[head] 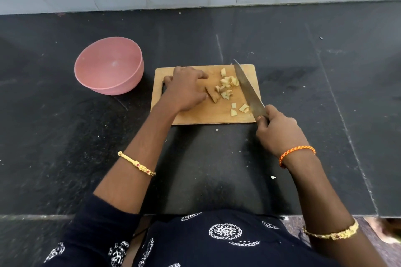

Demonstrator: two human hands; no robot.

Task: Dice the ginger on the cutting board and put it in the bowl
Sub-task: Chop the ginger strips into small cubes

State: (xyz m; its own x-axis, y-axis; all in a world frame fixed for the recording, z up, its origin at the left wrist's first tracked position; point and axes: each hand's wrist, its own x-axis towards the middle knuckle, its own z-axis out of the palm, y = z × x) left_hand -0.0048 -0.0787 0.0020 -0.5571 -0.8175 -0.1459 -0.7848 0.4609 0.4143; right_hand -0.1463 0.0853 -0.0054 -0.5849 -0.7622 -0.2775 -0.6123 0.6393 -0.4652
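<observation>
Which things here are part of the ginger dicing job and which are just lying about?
Part of the job: cutting board, uncut ginger piece, diced ginger, knife, pink bowl, left hand, right hand.

Just lying about: small scraps on the black counter.

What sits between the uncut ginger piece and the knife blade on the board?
In the head view, cut ginger chunks lie scattered on the cutting board between the uncut ginger piece and the knife blade.
</observation>
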